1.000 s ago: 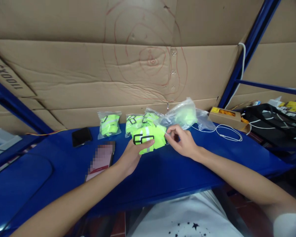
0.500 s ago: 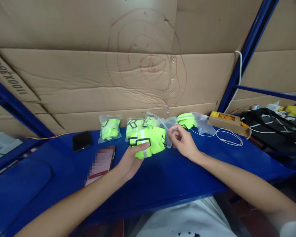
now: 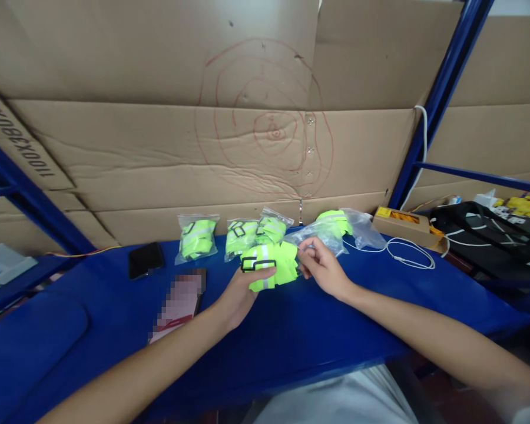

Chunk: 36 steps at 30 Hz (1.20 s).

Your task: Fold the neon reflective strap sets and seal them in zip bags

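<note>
My left hand (image 3: 242, 288) grips a folded neon-yellow reflective strap bundle (image 3: 285, 259) with grey reflective bands and black buckles, its thumb lying across the front. At the bundle's right end, my right hand (image 3: 320, 265) is closed, with thumb and fingertips pinching the edge of the strap; exactly what lies between them is partly hidden. Crumpled clear plastic bags (image 3: 331, 242) lie just behind my right hand. Behind the held bundle are two similar bundles in clear bags, one on the left (image 3: 241, 237) and one on the right (image 3: 271, 228).
Another bagged bundle (image 3: 197, 238) stands farther left, and an unwrapped-looking yellow one (image 3: 335, 221) sits back right. A black phone (image 3: 145, 260) and a pink-screened phone (image 3: 181, 303) lie on the blue table (image 3: 291, 341). A white cable (image 3: 408, 253) and cardboard box (image 3: 401, 227) are right.
The clear plastic that my right hand was pinching is no longer raised beside the bundle. My right fingers have moved down to the bundle's right edge. The view has tilted up slightly.
</note>
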Available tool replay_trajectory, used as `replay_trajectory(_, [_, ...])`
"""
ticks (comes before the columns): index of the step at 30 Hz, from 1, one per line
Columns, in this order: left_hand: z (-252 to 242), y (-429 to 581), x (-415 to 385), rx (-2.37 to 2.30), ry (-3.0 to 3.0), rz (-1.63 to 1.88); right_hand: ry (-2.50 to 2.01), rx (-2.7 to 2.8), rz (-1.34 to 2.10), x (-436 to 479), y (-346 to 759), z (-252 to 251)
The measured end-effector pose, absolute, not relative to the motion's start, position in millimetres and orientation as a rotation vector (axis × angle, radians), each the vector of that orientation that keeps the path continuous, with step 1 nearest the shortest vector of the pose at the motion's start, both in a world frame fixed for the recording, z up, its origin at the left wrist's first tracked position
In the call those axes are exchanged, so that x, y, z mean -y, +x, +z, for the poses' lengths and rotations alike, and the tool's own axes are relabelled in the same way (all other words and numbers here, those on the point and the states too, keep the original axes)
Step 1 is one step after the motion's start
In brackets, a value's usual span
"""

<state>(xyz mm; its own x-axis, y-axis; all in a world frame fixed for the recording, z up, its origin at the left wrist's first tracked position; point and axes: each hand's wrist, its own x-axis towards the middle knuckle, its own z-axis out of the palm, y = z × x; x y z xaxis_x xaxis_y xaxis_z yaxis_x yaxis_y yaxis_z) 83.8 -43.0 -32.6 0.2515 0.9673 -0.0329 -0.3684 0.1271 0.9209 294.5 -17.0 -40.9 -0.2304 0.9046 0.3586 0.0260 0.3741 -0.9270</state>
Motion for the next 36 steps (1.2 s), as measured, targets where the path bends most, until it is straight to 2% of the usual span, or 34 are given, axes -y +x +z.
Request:
replay_trajectory(9, [-25.7, 85.8, 52.4, -0.738, 0.957, 1.096, -0.773, 1.622, 1.041, 22.2, 296.0, -39.5])
replay_trajectory(17, [-28.4, 88.7, 56.3, -0.944, 0.981, 1.2, -0.899, 1.894, 0.361, 30.4, 304.0, -39.1])
replay_trajectory(21, [-25.6, 87.8, 57.7, -0.959, 0.944, 1.24, -0.838, 2.047, 0.16, 27.1, 304.7, -47.0])
replay_trajectory(30, [-22.2, 87.4, 55.1, -0.82, 0.933, 1.372, -1.009, 1.966, 0.495, 38.8, 280.7, -39.0])
replay_trajectory(36, [-31.1, 94.4, 58.7, -0.883, 1.072, 1.425, -0.996, 1.961, 0.534, 44.8, 280.1, -36.4])
